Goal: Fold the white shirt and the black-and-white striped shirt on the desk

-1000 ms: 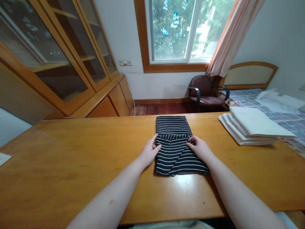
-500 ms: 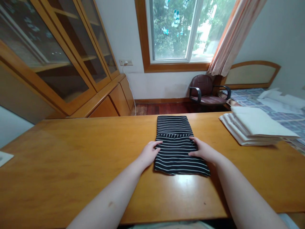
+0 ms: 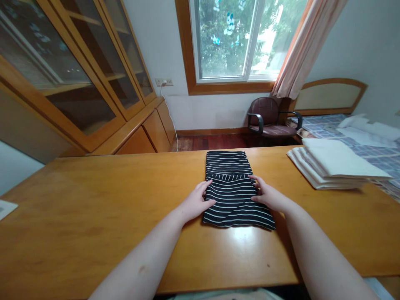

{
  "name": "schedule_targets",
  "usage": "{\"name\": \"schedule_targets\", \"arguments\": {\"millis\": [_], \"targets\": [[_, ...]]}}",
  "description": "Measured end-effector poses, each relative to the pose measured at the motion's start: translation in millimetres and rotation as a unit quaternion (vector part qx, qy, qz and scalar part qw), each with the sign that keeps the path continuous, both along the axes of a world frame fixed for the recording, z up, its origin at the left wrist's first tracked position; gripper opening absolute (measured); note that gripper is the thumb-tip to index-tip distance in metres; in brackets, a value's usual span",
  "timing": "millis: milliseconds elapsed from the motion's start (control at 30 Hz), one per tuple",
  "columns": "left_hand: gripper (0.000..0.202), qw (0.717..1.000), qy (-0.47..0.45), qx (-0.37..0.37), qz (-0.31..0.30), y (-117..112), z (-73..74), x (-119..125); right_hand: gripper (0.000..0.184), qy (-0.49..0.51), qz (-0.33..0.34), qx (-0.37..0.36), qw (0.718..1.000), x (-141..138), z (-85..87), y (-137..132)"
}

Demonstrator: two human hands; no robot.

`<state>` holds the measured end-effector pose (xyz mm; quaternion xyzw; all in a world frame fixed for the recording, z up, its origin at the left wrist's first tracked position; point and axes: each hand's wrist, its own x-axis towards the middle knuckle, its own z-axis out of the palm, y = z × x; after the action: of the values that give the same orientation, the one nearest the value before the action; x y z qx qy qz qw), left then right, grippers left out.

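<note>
A folded black cloth garment with thin white stripes [image 3: 231,189] lies on the table in front of me. A seam with slanted stripes crosses its middle, and a diagonal crease runs over its lower half. My left hand [image 3: 198,202] rests along the garment's left edge, thumb and fingers apart, with the thumb tip on the cloth. At the right edge lies my right hand [image 3: 268,195], also spread, its fingertips touching the fabric near the seam and its thumb lower down. Some fingers of both hands are partly hidden.
The garment lies on a wooden table [image 3: 103,216]. A stack of folded white cloth [image 3: 340,160] sits at the table's right. A white paper [image 3: 6,208] shows at the left edge. Beyond stand a glass-door cabinet [image 3: 125,121], an armchair [image 3: 271,118] and a bed [image 3: 328,127].
My left thumb has shifted down and further onto the cloth. My right hand has moved slightly, and a diagonal crease has appeared in the garment's lower half.
</note>
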<state>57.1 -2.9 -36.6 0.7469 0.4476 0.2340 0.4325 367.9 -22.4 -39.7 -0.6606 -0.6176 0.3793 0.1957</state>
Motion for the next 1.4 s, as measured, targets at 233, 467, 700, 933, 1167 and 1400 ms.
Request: {"name": "schedule_targets", "arguments": {"millis": [233,467,700,933,1167,1400], "targets": [[0.071,0.996,0.072,0.050,-0.019,0,-5.2,0,0.045,-0.030,-0.010,0.020,0.999,-5,5.5,0],[0.055,0.991,0.109,0.063,0.042,11,-18.1,4,0.015,-0.062,0.006,0.014,0.998,-4,0.6,4],[0.054,0.991,0.085,0.041,0.090,9,-9.6,3,0.020,-0.068,0.004,0.022,0.997,-3,0.0,4],[0.065,0.988,0.111,-0.103,0.034,-11,15.3,-8,0.022,-0.080,0.016,0.024,0.996,-3,0.0,4],[0.073,0.993,0.002,-0.119,-0.006,-17,13.1,-5,0.022,-0.080,0.006,0.027,0.996,-3,-0.8,3],[0.078,0.989,0.131,-0.069,0.008,-14,11.2,-11,0.022,-0.057,0.008,0.008,0.998,-3,0.1,2]]}}
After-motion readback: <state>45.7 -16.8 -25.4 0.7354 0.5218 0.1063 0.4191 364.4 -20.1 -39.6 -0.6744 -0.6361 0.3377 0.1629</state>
